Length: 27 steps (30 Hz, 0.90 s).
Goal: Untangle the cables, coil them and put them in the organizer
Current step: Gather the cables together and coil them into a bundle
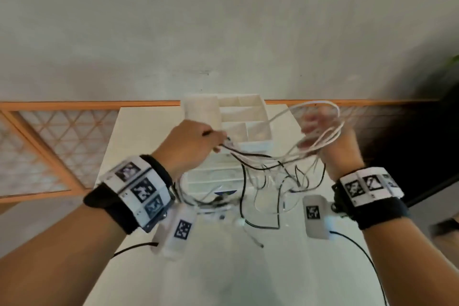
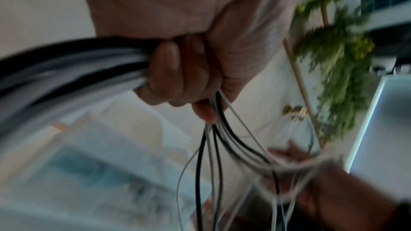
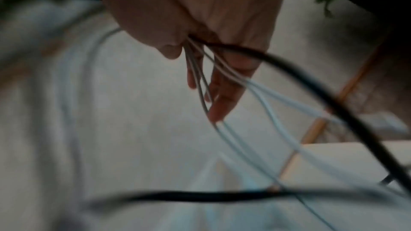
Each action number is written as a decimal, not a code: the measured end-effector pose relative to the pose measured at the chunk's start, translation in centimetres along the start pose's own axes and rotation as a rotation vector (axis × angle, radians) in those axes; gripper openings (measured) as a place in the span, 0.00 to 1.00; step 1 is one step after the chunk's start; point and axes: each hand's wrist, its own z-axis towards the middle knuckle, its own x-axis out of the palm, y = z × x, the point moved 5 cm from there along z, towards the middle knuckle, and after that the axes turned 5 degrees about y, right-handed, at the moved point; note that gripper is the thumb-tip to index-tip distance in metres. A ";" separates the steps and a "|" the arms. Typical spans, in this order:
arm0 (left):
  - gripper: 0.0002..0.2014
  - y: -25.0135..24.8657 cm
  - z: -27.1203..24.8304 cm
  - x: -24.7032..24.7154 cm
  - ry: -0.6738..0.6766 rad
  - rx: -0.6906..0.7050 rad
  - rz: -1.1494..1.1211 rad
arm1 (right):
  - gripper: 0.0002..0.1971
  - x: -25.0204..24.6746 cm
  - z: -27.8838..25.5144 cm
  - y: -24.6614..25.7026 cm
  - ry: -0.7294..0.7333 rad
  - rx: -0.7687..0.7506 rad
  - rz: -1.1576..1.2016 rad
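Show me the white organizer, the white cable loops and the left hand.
organizer (image 1: 250,110), head view, on an inner divider wall.
white cable loops (image 1: 313,105), head view, top of the loop.
left hand (image 1: 185,143), head view, back of the hand.

No readable text anywhere, only black-and-white coded marker squares on the wristbands (image 1: 139,189).

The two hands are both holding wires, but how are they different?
The left hand is a tight fist round a bunch of black and white cables; the right hand has straighter fingers, with white cable loops draped around it. The left hand looks sharp in the head view; the right hand is blurred. Both are raised above the white table, in front of the organizer.
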 end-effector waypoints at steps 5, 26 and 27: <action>0.24 3.0 0.6 2.0 -0.082 -0.112 0.250 | 0.08 -1.4 -2.2 5.8 -0.308 -0.403 -0.054; 0.25 0.7 0.3 0.7 -0.079 0.023 0.275 | 0.10 -3.1 0.6 -2.1 -0.308 -0.057 0.400; 0.25 1.4 0.7 1.1 -0.076 -0.003 0.332 | 0.10 -3.7 0.1 -0.2 -0.360 -0.152 0.413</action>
